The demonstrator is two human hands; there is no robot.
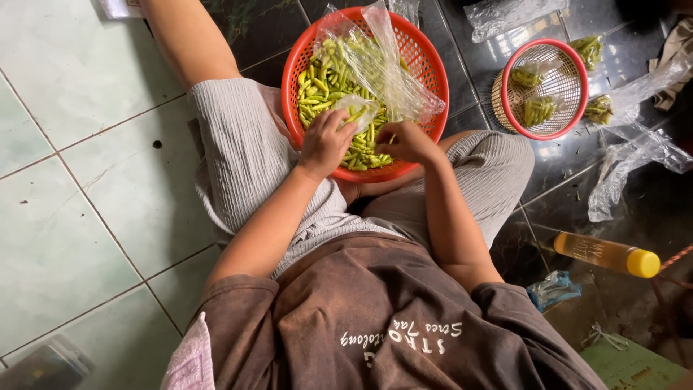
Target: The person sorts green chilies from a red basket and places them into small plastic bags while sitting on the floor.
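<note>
A round red plastic basket [426,61] rests on my lap, filled with small green chillies [325,79]. My left hand [325,141] holds a small clear plastic bag [359,110] partly filled with chillies, just over the basket's near side. My right hand [406,141] reaches into the chillies beside it, fingers curled around a few. A larger crumpled clear bag [390,68] lies across the top of the pile.
A smaller red-rimmed basket [570,58] at the right holds filled chilli bags [540,110]. More filled and loose clear bags [628,155] lie on the dark floor. A yellow-capped bottle [606,254] lies near my right side. Pale green tiles are to the left.
</note>
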